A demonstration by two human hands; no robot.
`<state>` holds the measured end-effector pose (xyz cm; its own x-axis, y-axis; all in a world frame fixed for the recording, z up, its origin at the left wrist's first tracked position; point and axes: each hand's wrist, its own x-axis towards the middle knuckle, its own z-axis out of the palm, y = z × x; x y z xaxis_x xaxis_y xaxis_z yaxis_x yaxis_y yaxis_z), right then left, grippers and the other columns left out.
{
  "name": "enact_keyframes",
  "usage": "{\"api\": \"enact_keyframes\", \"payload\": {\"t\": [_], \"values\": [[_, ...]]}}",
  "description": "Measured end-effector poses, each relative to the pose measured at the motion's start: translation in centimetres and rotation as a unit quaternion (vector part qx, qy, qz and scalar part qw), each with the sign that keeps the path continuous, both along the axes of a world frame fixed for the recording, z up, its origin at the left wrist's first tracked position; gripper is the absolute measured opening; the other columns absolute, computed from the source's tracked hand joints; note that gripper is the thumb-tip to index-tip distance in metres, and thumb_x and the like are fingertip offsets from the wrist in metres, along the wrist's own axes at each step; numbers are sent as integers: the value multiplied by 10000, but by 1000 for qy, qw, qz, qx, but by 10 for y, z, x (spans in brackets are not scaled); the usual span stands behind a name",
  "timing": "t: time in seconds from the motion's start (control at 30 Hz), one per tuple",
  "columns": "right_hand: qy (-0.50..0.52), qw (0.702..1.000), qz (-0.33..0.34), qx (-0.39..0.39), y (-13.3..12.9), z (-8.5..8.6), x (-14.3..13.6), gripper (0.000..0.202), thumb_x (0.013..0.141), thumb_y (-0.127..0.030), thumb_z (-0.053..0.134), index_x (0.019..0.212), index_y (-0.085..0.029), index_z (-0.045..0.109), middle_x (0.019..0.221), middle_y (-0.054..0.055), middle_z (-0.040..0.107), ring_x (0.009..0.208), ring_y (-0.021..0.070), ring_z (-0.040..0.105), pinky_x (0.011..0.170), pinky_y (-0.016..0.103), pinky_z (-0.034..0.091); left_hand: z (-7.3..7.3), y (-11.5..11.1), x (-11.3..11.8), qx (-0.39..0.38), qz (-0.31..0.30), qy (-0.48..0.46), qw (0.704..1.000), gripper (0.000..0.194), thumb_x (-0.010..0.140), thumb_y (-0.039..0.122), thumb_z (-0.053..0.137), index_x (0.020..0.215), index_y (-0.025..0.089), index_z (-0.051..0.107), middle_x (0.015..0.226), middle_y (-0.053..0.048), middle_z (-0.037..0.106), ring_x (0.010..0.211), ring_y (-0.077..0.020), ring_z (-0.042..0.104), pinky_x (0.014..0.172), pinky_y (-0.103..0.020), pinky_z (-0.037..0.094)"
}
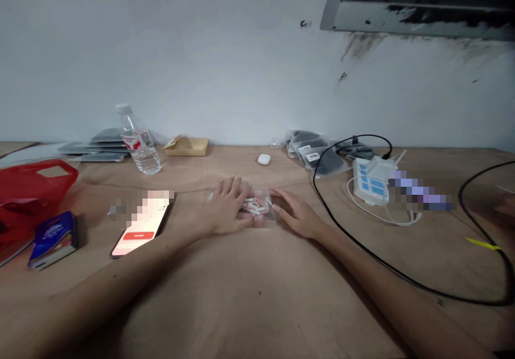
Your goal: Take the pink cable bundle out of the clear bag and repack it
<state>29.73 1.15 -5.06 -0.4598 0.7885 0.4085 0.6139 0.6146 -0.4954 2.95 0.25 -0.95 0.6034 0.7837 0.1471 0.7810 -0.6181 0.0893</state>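
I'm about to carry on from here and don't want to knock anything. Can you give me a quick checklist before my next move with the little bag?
1. Both hands on the clear bag: ok, left hand and right hand touch it.
2. Bag sealed: cannot tell.
3. Small pieces inside the bag: ok.
4. Phone clear of left arm: not ok, close beside it.
5. Black cable clear of right arm: not ok, alongside it.

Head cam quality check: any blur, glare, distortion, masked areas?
Head view: soft, dim, even light, faint shadows under the forearms; wide-angle bend in the table edge; pixelated patches over the phone top and beside the power strip; small parts in the clear bag between left hand and right hand too blurred to identify.
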Motion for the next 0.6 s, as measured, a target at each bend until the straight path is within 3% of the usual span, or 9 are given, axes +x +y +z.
{"api": "enact_keyframes", "payload": {"t": [0.1,0.23,0.4,0.6], "values": [[-23,1000,-7,16,5,-5,3,433,956,-389,539,1346,-207,591,1285,153,681,1195,332,633,1034,560,483,-1,-2,2,10,-18,2,1000,839,892,790,372,1484,197,410,1529,-188,409,1429,-428,314,1149,-592,214],[-40,997,11,58,7,-8,4,366,901,-346,610,1226,-197,688,1340,173,637,1298,363,547,1085,607,420,2,-6,0,7,-11,-2,1000,842,833,808,484,1451,236,452,1405,-153,514,1310,-406,425,1116,-586,263],[15,998,52,45,1,-7,-3,369,884,-385,662,1228,-257,697,1436,148,545,1331,338,518,1094,582,424,4,-10,2,2,9,-4,1000,866,836,815,470,1436,190,458,1361,-180,517,1236,-409,459,1067,-579,313],[55,997,49,-4,-1,-10,-10,336,926,-476,621,1167,-270,733,1410,144,551,1302,335,544,1089,576,433,1,-14,4,11,8,-7,1000,843,851,823,421,1405,191,479,1346,-183,513,1216,-409,469,1063,-594,303]]}}
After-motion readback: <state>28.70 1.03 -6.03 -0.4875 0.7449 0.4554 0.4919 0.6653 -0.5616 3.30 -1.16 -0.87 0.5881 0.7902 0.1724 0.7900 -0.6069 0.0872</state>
